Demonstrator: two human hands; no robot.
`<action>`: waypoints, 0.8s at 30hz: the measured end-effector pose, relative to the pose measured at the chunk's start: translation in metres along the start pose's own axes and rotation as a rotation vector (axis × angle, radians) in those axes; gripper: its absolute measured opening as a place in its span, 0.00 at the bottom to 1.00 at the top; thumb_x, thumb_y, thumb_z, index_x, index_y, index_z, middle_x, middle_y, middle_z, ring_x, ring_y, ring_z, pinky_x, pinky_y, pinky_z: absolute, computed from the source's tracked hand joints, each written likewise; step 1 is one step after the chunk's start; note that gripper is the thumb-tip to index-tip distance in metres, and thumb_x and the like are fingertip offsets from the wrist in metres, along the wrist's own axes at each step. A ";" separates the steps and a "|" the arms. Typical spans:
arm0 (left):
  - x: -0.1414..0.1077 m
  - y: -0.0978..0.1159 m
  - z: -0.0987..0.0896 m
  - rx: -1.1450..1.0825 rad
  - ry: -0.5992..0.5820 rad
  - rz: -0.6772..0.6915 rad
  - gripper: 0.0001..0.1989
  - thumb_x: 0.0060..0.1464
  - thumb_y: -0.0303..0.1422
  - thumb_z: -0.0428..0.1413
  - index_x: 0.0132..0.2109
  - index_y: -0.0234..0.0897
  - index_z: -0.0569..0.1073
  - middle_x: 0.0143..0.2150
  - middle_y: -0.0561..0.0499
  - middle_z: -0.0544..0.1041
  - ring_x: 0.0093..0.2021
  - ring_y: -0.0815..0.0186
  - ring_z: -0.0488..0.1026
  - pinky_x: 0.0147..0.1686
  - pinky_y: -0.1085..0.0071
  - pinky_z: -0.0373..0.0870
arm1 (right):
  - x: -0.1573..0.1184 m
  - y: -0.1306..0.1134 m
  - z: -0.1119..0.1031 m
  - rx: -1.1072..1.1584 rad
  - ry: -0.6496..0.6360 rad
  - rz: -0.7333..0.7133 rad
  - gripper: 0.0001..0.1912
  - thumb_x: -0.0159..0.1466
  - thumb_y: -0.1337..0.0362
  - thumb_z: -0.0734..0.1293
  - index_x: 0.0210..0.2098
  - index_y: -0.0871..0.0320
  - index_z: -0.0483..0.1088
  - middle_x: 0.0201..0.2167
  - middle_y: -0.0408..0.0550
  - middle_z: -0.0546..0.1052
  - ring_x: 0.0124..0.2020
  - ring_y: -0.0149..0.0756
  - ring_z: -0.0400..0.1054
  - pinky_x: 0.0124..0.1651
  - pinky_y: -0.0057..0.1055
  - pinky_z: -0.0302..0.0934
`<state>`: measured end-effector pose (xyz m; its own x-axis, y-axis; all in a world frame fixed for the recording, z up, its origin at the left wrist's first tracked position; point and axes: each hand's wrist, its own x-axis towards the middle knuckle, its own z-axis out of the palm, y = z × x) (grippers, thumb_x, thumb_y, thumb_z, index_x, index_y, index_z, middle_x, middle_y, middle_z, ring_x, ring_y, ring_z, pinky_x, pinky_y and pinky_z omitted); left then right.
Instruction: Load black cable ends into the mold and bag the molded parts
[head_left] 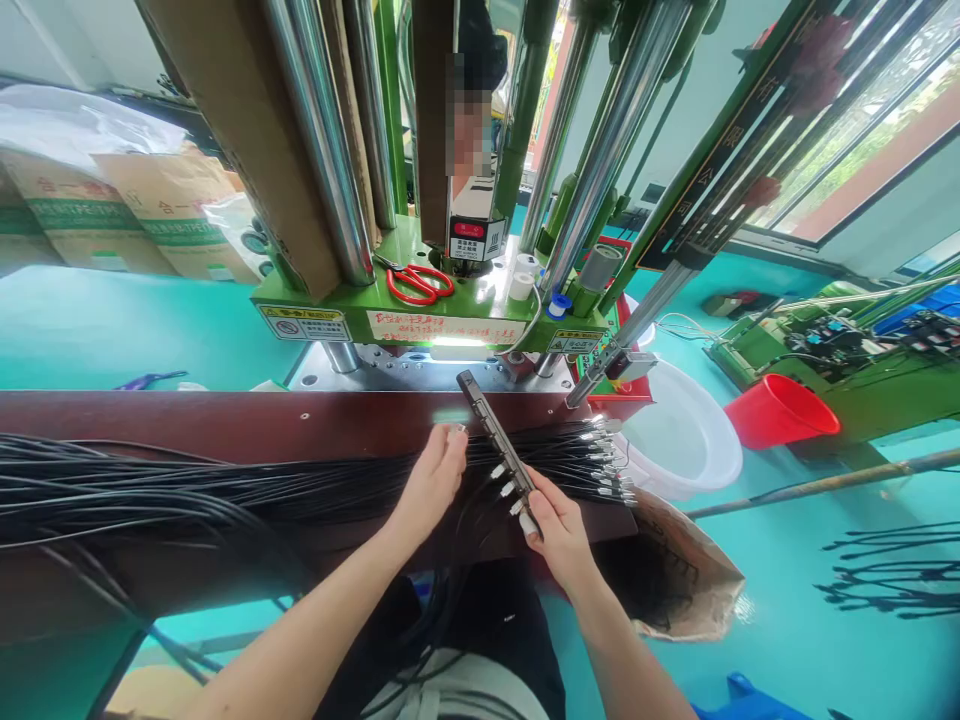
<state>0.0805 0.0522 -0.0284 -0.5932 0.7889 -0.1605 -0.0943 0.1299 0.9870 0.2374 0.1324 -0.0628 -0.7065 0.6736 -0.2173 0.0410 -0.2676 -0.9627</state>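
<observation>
Gripping a long, dark metal bar point(489, 420) at the centre of the frame.
Thin black cables point(315, 482) run from the left edge across a dark brown tabletop point(210, 412); near centre, the left hand point(433, 478) pinches a small silvery piece point(461, 429), fingertips together, apart from the other hand. Silvery connectors point(508, 489) jut from the bar's lower left side; the right hand point(556, 522) is clamped on its lower end. Silvery cable ends point(616, 488) lie right of centre.
</observation>
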 end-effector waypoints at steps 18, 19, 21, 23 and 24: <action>0.003 0.007 -0.007 0.386 -0.005 0.175 0.14 0.53 0.39 0.49 0.29 0.30 0.63 0.25 0.52 0.64 0.27 0.72 0.58 0.30 0.74 0.56 | 0.000 0.011 -0.006 -0.348 -0.062 -0.205 0.31 0.65 0.49 0.57 0.60 0.64 0.58 0.24 0.46 0.61 0.20 0.22 0.50 0.22 0.22 0.54; 0.004 0.007 -0.007 0.385 -0.011 0.177 0.14 0.52 0.39 0.49 0.29 0.30 0.63 0.25 0.52 0.64 0.27 0.72 0.58 0.30 0.74 0.56 | 0.001 0.011 -0.006 -0.373 -0.068 -0.221 0.31 0.65 0.50 0.57 0.60 0.65 0.58 0.23 0.46 0.61 0.20 0.22 0.50 0.22 0.23 0.54; 0.005 0.008 -0.008 0.338 -0.029 0.158 0.15 0.53 0.40 0.49 0.30 0.30 0.64 0.25 0.52 0.64 0.27 0.72 0.59 0.29 0.75 0.57 | 0.001 0.010 -0.005 -0.302 -0.059 -0.152 0.32 0.64 0.49 0.58 0.60 0.64 0.58 0.23 0.45 0.59 0.20 0.22 0.49 0.21 0.21 0.51; 0.006 0.009 -0.010 0.252 0.010 0.166 0.16 0.55 0.42 0.48 0.33 0.30 0.65 0.26 0.52 0.65 0.26 0.72 0.60 0.28 0.75 0.59 | 0.002 0.008 -0.004 -0.144 -0.028 -0.032 0.33 0.62 0.46 0.61 0.59 0.62 0.60 0.24 0.45 0.57 0.21 0.21 0.47 0.20 0.19 0.45; 0.006 0.010 -0.011 0.194 0.065 0.172 0.16 0.56 0.43 0.47 0.34 0.31 0.65 0.25 0.52 0.64 0.25 0.73 0.60 0.26 0.76 0.59 | 0.002 0.008 -0.004 -0.070 -0.009 0.014 0.34 0.60 0.45 0.63 0.58 0.61 0.60 0.26 0.46 0.57 0.22 0.21 0.46 0.21 0.19 0.43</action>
<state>0.0674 0.0517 -0.0192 -0.6383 0.7696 0.0160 0.1632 0.1149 0.9799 0.2393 0.1342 -0.0714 -0.7120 0.6635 -0.2296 0.1000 -0.2278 -0.9686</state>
